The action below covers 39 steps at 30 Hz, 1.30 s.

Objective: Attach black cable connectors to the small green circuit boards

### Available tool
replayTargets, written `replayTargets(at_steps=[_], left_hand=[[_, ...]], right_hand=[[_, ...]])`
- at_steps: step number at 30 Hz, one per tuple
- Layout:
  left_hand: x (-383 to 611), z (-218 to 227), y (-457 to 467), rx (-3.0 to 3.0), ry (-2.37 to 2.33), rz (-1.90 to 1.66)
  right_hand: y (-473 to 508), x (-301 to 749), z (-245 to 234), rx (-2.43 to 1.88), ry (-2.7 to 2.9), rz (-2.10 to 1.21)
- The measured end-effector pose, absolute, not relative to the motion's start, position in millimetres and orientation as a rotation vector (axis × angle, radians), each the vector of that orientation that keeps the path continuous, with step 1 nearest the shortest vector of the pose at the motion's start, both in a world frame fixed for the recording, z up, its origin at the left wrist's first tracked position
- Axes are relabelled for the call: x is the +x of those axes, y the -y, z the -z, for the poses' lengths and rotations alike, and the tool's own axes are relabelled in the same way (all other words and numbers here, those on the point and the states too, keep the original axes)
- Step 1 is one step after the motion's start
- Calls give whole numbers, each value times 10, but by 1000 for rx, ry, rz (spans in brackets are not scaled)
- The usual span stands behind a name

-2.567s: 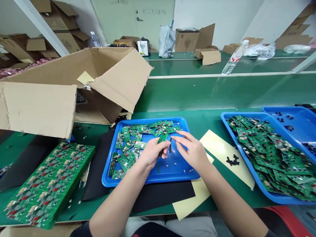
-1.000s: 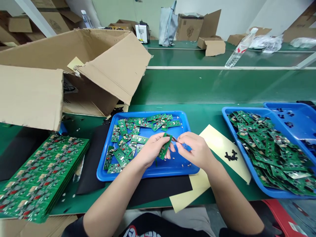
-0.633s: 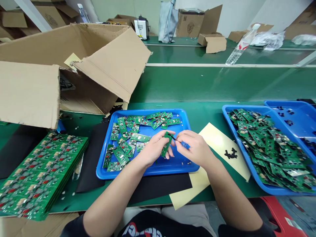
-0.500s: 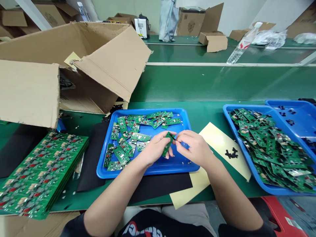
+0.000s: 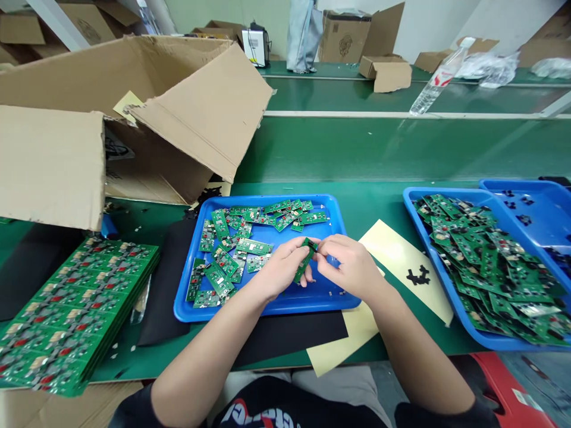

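Over the right part of a blue tray, my left hand grips a small green circuit board, tilted, between thumb and fingers. My right hand is closed in a pinch at the board's upper right end. A small black piece shows at its fingertips, against the board; it looks like one of the black cut-outs on the yellowish sheet to the right. Several loose circuit boards lie in the left and back of the tray.
A second blue tray heaped with boards stands at the right, with another blue tray behind it. Stacked board panels lie at the left, below a large open carton. A bottle leans at the back ledge.
Both hands stay almost in place, with the board and black piece still held together. The black piece seems to lie slightly closer along the board; the view has shifted a little.
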<state>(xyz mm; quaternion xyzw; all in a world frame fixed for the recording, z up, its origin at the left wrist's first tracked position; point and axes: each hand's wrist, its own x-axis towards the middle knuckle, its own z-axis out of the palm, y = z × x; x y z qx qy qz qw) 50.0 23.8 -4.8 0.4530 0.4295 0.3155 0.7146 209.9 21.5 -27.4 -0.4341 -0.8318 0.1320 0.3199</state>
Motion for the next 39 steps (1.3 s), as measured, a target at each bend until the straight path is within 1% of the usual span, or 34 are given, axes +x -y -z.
replayTargets(at_steps=[8,24,27,32,39], left_hand=[[482,88,-233,1076,-978,-665],[495,71,-245,1115,-1010,-713],[495,68,-242,1128,-1020,-720],[476,68,-241,1285,-1069,-620],[475,52,-240,1462,-1097,-567]], right_hand=[[-213,2102,290,-1164,2186,-354],[-212,2116,256,-1248,2182,-384],[-217,2121,242,-1280,2164,-354],[-237,2148,245,-1324,2141,-262],[-248,2140,232,-1246,2138,-99]])
